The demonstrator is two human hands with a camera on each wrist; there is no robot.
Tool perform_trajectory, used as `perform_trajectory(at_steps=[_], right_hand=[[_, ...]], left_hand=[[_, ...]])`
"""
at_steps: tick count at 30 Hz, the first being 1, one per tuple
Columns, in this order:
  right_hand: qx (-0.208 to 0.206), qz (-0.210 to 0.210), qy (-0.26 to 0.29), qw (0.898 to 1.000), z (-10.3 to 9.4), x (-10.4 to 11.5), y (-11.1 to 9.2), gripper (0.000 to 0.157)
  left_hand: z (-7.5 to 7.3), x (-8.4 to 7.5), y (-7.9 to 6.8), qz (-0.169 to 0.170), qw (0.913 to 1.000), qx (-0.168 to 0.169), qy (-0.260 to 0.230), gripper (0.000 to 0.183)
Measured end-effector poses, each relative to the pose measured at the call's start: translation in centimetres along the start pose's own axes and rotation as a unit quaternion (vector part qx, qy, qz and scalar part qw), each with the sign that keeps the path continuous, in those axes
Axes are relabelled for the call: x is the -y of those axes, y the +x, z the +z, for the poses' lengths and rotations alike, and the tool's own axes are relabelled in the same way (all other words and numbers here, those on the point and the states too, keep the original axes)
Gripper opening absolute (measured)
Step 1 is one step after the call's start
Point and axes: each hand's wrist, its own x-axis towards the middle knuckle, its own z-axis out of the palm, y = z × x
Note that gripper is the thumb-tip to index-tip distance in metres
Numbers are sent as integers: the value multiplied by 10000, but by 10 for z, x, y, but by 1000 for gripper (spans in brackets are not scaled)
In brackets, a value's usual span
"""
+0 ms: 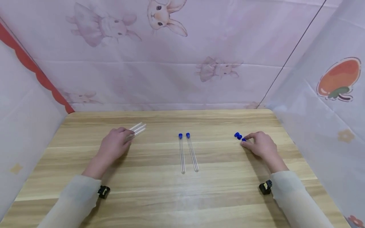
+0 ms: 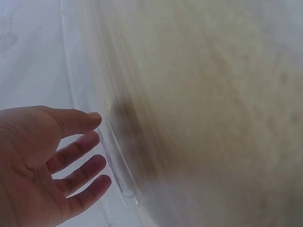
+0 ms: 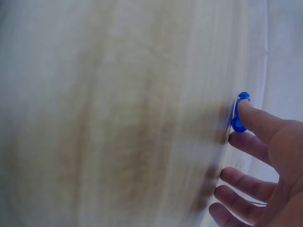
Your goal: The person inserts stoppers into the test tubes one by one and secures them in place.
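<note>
At the left of the table, a bunch of clear test tubes [image 1: 138, 128] lies slanted, partly covered by my left hand [image 1: 115, 144]. Its thumb and index finger pinch at the near part of a tube [image 2: 124, 177], seen in the left wrist view; the other fingers are spread and bent. On the right, three small blue caps [image 1: 237, 134] sit close together. My right hand [image 1: 261, 145] pinches the nearest blue cap [image 3: 238, 124] between thumb and index finger, its other fingers loosely bent. The thumb partly hides the caps in the right wrist view.
Mid-table lie two capped test tubes, a left one [image 1: 182, 155] and a right one [image 1: 192, 155], blue caps toward the back. The wooden table [image 1: 159, 196] meets a printed cloth wall [image 1: 171, 85] behind, with more cloth at both sides.
</note>
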Motion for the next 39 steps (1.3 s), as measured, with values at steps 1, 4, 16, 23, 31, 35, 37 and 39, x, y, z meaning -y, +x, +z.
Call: perform_trajectory(at_steps=[1,4,16,23,31,35,37,39], right_hand=[[-16,27,2,10000,0,0,0,46],[-51,30,-9,10000,1,0,-1,41],[-87,19,35,10000,0,0,-2,33],[-64,42,120,9999,-1,1,-2,34],[-53,87,174,9998,-1,0,-2,36],[-112,154,339,9992,-1,-1,-2,36],[-190,174,440,9987,-3,0,-4,36],[-293,162,567,9978,-6,1,-5,38]], left_hand=[[0,0,0,2,10000,-31,38,32],[2,-1,1,14,9999,-106,64,31],[1,-4,3,-23,9998,-77,175,28],[3,-3,6,-4,9997,23,229,26],[7,-4,7,23,9995,211,240,22],[8,-5,6,-31,9995,265,164,22],[7,-8,6,-25,9996,279,70,23],[5,-11,5,-28,9995,282,-121,24]])
